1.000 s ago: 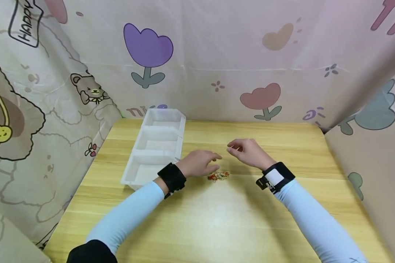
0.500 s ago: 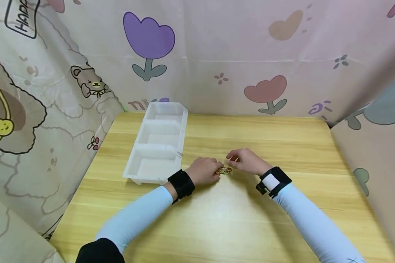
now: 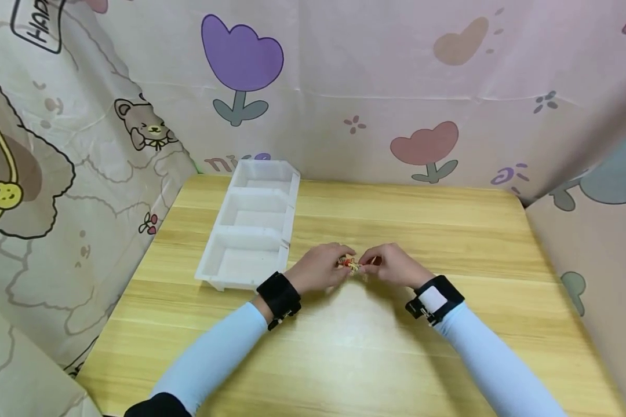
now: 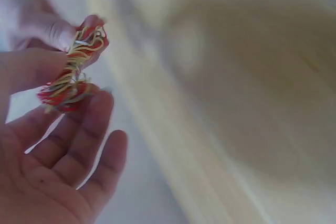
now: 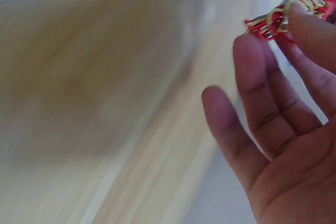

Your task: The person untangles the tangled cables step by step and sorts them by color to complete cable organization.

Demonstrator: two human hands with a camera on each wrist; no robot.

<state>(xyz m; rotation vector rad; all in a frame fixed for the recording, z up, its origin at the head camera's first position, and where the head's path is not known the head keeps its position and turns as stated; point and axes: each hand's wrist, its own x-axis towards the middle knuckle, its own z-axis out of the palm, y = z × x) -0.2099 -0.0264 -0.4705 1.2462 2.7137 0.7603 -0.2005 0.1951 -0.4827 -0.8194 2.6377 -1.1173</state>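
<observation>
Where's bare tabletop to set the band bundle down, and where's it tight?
Free: the light wooden table right of both hands, out to its right edge, and the near strip between the pale blue sleeves. Tight: the middle, where the left hand and right hand pinch the red-and-yellow rubber band bundle, beside the white three-compartment plastic tray.

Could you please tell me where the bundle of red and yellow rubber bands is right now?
In the head view, the rubber band bundle is pinched between the left hand and right hand above the table's middle, right of the white tray.
</observation>
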